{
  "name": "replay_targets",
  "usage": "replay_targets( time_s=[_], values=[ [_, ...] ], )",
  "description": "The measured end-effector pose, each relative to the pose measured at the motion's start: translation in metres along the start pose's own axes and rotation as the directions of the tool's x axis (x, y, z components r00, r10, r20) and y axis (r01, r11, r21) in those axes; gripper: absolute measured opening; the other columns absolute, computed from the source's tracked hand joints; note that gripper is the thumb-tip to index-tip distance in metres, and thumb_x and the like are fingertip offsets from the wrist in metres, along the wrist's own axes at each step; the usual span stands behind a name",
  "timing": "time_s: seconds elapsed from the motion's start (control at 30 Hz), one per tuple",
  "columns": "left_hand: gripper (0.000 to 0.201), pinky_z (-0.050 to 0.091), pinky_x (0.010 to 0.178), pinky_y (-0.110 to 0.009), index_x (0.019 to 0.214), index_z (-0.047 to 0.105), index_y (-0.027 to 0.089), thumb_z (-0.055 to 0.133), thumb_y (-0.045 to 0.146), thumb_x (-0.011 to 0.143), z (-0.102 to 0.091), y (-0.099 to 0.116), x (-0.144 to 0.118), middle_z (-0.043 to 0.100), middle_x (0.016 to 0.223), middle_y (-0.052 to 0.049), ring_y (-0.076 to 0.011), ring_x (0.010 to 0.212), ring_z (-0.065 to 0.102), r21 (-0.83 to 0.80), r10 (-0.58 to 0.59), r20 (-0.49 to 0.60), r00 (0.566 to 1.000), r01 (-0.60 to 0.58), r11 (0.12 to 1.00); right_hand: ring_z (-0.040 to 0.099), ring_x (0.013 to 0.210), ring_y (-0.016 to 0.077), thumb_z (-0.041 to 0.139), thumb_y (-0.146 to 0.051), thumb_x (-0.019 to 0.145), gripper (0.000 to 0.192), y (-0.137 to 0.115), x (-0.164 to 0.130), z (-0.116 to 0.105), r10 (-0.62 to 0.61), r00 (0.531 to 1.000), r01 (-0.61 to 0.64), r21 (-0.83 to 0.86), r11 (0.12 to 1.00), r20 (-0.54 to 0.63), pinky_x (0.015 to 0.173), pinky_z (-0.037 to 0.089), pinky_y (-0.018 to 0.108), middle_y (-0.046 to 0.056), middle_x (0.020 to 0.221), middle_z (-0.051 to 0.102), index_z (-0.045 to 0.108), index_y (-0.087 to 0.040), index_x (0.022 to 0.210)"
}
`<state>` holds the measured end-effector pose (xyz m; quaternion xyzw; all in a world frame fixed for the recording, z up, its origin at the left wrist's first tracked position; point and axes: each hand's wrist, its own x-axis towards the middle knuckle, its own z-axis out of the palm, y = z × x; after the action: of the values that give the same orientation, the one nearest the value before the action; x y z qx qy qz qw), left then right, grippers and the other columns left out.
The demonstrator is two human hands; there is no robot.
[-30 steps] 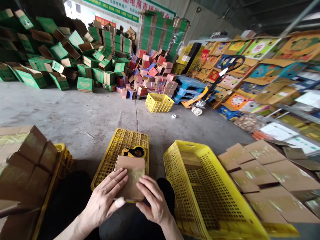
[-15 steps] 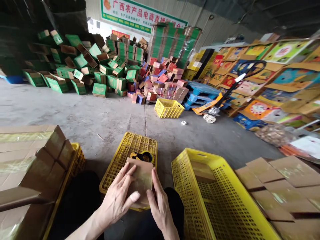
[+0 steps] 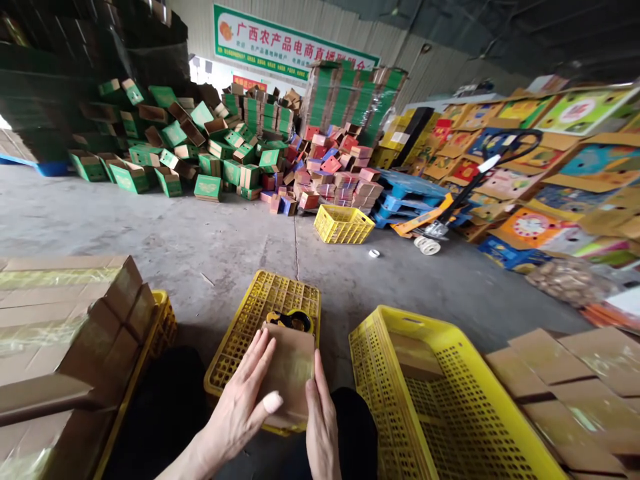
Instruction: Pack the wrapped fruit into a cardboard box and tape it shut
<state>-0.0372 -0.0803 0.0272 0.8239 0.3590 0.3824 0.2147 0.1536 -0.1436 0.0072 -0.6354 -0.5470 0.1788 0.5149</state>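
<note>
Small brown cardboard box point(image 3: 289, 373) — glossy, perhaps taped.

Small box point(image 3: 287, 373): plain brown cardboard, glossy tape sheen. Crate beneath point(image 3: 240, 333): yellow, perforated grid pattern. Tape dispenser point(image 3: 290, 321): yellow and black. Large crate point(image 3: 440, 400): yellow, same grid. Far crate point(image 3: 343, 224): yellow. Box pile point(image 3: 175, 147): green with white print. Middle pile point(image 3: 330, 173): red, pink, blue. Pallet point(image 3: 407, 190): blue. Banner point(image 3: 295, 45): white, green border, red characters. Floor point(image 3: 150, 233): grey.
</note>
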Motion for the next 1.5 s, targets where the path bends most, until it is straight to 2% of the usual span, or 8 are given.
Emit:
replay_targets(
  time_s=[0.23, 0.33, 0.53, 0.9, 1.1, 1.23, 1.33, 1.5],
  values=[
    [0.076, 0.037, 0.124, -0.06, 0.168, 0.028, 0.03, 0.028, 0.071, 0.104, -0.014, -0.003, 0.009, 0.025, 0.175, -0.011, -0.0364, 0.16, 0.027, -0.04, -0.01, 0.011, 1.0, 0.01, 0.999, 0.054, 0.144, 0.0294, 0.046, -0.037, 0.111, 0.05, 0.003, 0.005, 0.005, -0.018, 0.999, 0.017, -0.032, 0.999, -0.047, 0.105, 0.062, 0.046, 0.002, 0.159, 0.05, 0.043, -0.035, 0.161],
    [0.071, 0.036, 0.124, -0.062, 0.169, 0.023, 0.028, 0.028, 0.063, 0.108, -0.013, -0.006, 0.018, 0.019, 0.176, -0.013, -0.0365, 0.162, 0.021, -0.013, -0.035, 0.009, 0.999, 0.036, 0.999, 0.042, 0.152, 0.0295, 0.043, -0.041, 0.112, 0.057, -0.002, 0.014, 0.007, -0.016, 1.0, 0.018, -0.129, 0.991, 0.021, 0.114, 0.056, 0.051, 0.002, 0.168, 0.037, 0.029, -0.035, 0.167],
    [0.098, 0.034, 0.122, -0.065, 0.171, 0.014, 0.021, 0.047, 0.076, 0.096, -0.003, -0.007, 0.023, 0.015, 0.176, -0.019, -0.0438, 0.162, 0.013, 0.152, 0.075, 0.074, 0.994, -0.085, 0.985, 0.022, 0.161, 0.0275, 0.042, -0.044, 0.112, 0.068, -0.015, 0.019, 0.008, -0.01, 0.986, 0.043, -0.193, 0.98, 0.167, 0.128, 0.036, 0.054, 0.002, 0.175, 0.019, 0.008, -0.035, 0.17],
    [0.071, 0.033, 0.119, -0.073, 0.17, 0.015, 0.03, 0.034, 0.06, 0.108, -0.011, -0.002, -0.001, 0.006, 0.178, -0.015, -0.0438, 0.162, 0.005, 0.005, -0.003, 0.048, 0.999, 0.002, 1.0, 0.044, 0.152, 0.0227, 0.027, -0.04, 0.115, 0.055, -0.03, 0.009, 0.001, 0.018, 0.993, -0.005, -0.103, 0.995, 0.12, 0.117, 0.051, 0.048, 0.005, 0.164, 0.045, 0.021, -0.032, 0.168],
    [0.069, 0.032, 0.121, -0.072, 0.17, 0.018, 0.033, 0.036, 0.058, 0.109, -0.016, -0.001, -0.011, 0.018, 0.177, -0.01, -0.0421, 0.163, 0.004, -0.001, 0.004, 0.075, 0.997, -0.004, 1.0, 0.045, 0.15, 0.0238, 0.035, -0.042, 0.113, 0.054, -0.029, 0.008, 0.005, 0.063, 0.994, -0.06, -0.029, 0.998, 0.087, 0.115, 0.054, 0.045, 0.002, 0.165, 0.041, 0.031, -0.032, 0.166],
    [0.06, 0.039, 0.122, -0.063, 0.166, 0.033, 0.032, 0.049, 0.042, 0.109, -0.013, -0.005, -0.009, 0.04, 0.169, -0.01, -0.0382, 0.161, 0.022, 0.051, 0.082, -0.034, 0.996, -0.08, 0.996, 0.056, 0.143, 0.0267, 0.03, -0.042, 0.114, 0.051, -0.03, 0.007, 0.006, 0.085, 0.996, -0.085, -0.027, 0.996, -0.011, 0.11, 0.058, 0.046, 0.005, 0.158, 0.054, 0.042, -0.03, 0.162],
    [0.049, 0.046, 0.12, -0.051, 0.156, 0.05, 0.03, 0.056, 0.03, 0.107, -0.01, -0.007, -0.013, 0.064, 0.148, -0.009, -0.0301, 0.146, 0.052, 0.037, 0.239, -0.074, 0.968, -0.237, 0.971, 0.052, 0.147, 0.028, 0.033, -0.034, 0.114, 0.049, -0.036, 0.002, 0.005, -0.083, 0.996, 0.078, -0.15, 0.986, -0.024, 0.117, 0.051, 0.051, 0.006, 0.159, 0.054, 0.044, -0.03, 0.161],
    [0.04, 0.043, 0.12, -0.046, 0.144, 0.061, 0.021, 0.059, 0.035, 0.107, -0.007, -0.015, -0.022, 0.072, 0.135, -0.011, -0.0272, 0.132, 0.064, 0.031, 0.313, -0.067, 0.947, -0.311, 0.95, 0.036, 0.157, 0.0295, 0.047, -0.028, 0.11, 0.051, -0.042, -0.005, -0.003, -0.398, 0.876, 0.473, -0.313, 0.824, 0.273, 0.125, 0.043, 0.054, 0.007, 0.16, 0.052, 0.045, -0.025, 0.161]
  ],
)
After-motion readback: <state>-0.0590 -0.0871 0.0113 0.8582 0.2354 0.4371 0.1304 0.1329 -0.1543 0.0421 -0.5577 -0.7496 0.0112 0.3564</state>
